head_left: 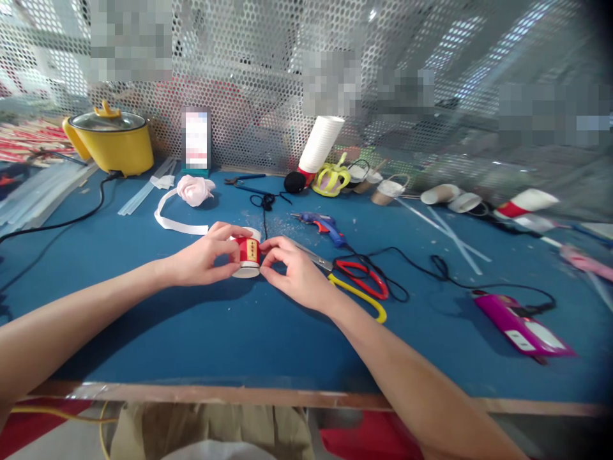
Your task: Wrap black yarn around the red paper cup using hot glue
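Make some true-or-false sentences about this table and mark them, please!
The left grip touches the red-and-white paper cup, with the right grip at its other side. True.
The glue gun is all yellow. False: the glue gun is mostly blue.
The scissors have one red handle and one yellow handle. True.
The pale rose lies right of the scissors. False: the rose lies left of them.
The yellow electric pot's lid is off. False: the lid is on.

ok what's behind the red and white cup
Beyond the cup, a black cord runs back across the table. Its near end is lost by the right hand; the table directly behind the cup is hidden.
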A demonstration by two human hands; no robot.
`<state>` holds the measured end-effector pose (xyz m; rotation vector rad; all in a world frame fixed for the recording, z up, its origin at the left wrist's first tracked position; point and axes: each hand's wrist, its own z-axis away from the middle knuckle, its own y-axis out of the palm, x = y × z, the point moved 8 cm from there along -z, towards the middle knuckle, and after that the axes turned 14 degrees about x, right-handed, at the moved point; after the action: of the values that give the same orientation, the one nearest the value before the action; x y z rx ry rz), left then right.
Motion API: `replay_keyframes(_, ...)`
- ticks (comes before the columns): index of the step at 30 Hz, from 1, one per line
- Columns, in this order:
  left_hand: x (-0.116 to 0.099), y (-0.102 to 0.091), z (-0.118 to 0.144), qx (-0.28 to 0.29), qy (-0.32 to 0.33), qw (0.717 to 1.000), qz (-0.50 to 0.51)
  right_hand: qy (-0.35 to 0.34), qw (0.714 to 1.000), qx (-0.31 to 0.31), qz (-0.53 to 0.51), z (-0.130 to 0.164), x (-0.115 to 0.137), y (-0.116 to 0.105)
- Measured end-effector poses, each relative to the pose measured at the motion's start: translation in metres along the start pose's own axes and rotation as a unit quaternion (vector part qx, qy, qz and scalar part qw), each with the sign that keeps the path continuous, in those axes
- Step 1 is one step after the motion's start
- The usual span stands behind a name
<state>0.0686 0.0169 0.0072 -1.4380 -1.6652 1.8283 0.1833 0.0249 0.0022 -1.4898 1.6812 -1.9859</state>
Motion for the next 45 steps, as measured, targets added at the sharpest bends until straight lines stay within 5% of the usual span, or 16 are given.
replay_keyframes(45, 0.0008, 0.0006, 0.0028, -0.001, -0.003, 1.000, -0.009, -0.048, 0.997, -0.030, 0.059, 0.0030, 0.0007, 0.0081)
